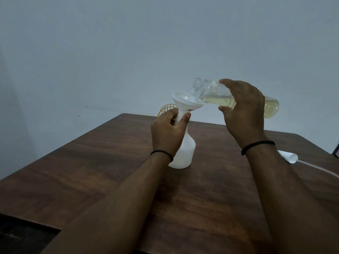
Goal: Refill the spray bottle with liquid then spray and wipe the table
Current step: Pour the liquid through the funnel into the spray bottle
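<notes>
A white spray bottle (184, 153) without its head stands upright mid-table, with a white funnel (185, 100) in its neck. My left hand (167, 132) grips the funnel's stem and the bottle's neck. My right hand (244, 109) holds a clear bottle (271, 108) of pale yellow liquid, tipped nearly level, its open mouth over the funnel's rim. The mouth looks doubled from motion blur. The liquid lies along the lower side of the bottle.
The spray head (288, 156) with its thin tube (319, 168) lies on the brown wooden table (91, 171) to the right, partly behind my right forearm. A yellow mesh object (167, 108) peeks out behind my left hand. A plain wall stands behind the table.
</notes>
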